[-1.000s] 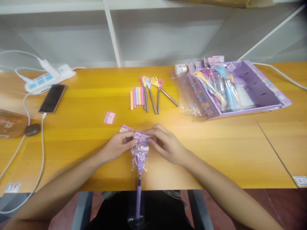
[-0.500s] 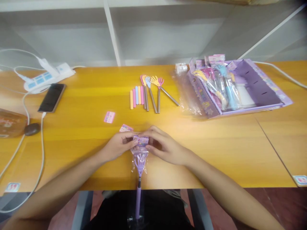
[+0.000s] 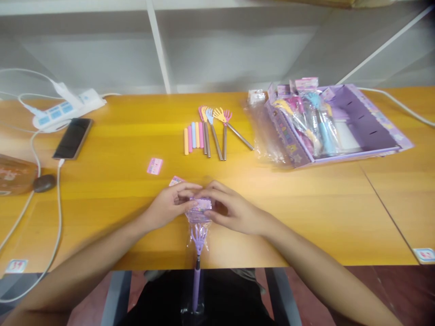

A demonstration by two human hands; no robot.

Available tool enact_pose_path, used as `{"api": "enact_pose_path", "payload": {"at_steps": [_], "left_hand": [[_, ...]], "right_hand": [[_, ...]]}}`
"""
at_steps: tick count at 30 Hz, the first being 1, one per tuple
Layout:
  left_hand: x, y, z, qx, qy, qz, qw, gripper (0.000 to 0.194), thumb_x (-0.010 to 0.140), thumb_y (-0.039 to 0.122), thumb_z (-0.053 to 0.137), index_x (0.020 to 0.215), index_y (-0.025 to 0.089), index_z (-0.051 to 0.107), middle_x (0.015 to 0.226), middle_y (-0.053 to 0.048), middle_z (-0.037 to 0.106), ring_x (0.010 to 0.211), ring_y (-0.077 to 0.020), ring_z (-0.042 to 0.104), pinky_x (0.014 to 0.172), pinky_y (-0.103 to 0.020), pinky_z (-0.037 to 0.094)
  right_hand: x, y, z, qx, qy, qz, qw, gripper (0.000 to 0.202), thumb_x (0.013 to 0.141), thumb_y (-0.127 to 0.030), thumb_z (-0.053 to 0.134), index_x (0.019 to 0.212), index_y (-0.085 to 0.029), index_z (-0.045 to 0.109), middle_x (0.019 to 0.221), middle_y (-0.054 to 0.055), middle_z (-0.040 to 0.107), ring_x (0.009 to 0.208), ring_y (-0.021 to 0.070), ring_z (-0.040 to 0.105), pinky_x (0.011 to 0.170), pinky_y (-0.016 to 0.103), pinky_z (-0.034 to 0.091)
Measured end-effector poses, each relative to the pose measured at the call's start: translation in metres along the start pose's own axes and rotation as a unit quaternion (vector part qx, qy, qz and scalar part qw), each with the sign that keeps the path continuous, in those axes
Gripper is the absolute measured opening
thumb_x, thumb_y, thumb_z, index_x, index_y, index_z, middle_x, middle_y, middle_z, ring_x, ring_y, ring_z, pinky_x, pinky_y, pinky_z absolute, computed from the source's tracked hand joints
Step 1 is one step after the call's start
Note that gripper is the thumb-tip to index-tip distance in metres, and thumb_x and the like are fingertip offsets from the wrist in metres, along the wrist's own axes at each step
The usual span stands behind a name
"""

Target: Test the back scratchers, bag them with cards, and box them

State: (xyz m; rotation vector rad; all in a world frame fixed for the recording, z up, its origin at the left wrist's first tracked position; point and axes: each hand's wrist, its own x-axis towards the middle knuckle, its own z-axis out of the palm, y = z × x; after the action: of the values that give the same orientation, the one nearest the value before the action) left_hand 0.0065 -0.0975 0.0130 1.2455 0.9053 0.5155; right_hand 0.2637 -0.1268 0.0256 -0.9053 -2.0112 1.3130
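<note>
my left hand (image 3: 169, 209) and right hand (image 3: 234, 210) meet at the near edge of the table (image 3: 306, 217), both pinching the card header (image 3: 201, 204) at the top of a clear bag that holds a purple scratcher (image 3: 198, 237). fingers of both hands are closed on that header, thumbs on top. the scratcher's claw lies just below the header and its handle hangs off the table edge toward my lap. a loose pink card (image 3: 176, 181) peeks out just beyond my left fingers, another pink card (image 3: 155, 166) lies farther out. well beyond the header sit the unwrapped scratchers (image 3: 217, 131), and to their right the purple box (image 3: 340, 127) with bagged ones. i judge a clean job here means gripping close to the staple line and parting the header evenly, so the thin bag does not tear crookedly or fling the scratcher off the edge.
</note>
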Motion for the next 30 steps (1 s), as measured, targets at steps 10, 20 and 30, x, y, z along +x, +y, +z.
{"api": "enact_pose_path", "payload": {"at_steps": [10,20,30], "left_hand": [[0.0007,-0.0004,-0.0034,-0.015,-0.016,0.005,1.0,0.047,0.092,0.035,0.085,0.132,0.018,0.068,0.11,-0.009,0.08,0.1,-0.0203,0.075,0.089,-0.032,0.055],[0.0024,0.0007,-0.0073,-0.008,-0.007,0.002,1.0,0.038,0.1,0.052,0.072,0.109,0.016,0.076,0.095,-0.005,0.072,0.08,-0.0159,0.065,0.073,-0.028,0.052],[0.0021,-0.0005,-0.0053,-0.04,0.035,0.024,0.998,0.037,0.099,0.053,0.074,0.087,0.018,0.068,0.081,-0.001,0.067,0.078,-0.0161,0.063,0.078,-0.029,0.049]], "right_hand": [[-0.0014,0.0067,-0.0006,0.019,-0.002,0.008,1.0,0.046,0.102,-0.024,0.071,0.147,-0.032,0.064,0.119,0.007,0.061,0.1,0.0195,0.064,0.09,0.037,0.06],[-0.0004,0.0055,0.0019,0.022,0.023,-0.007,0.999,0.038,0.102,-0.021,0.071,0.139,-0.028,0.065,0.111,0.005,0.062,0.09,0.0172,0.065,0.084,0.036,0.057],[-0.0006,-0.0022,0.0011,0.034,-0.004,-0.008,0.999,0.046,0.103,-0.017,0.068,0.146,-0.031,0.062,0.119,0.006,0.06,0.097,0.0177,0.065,0.091,0.037,0.059]]}}
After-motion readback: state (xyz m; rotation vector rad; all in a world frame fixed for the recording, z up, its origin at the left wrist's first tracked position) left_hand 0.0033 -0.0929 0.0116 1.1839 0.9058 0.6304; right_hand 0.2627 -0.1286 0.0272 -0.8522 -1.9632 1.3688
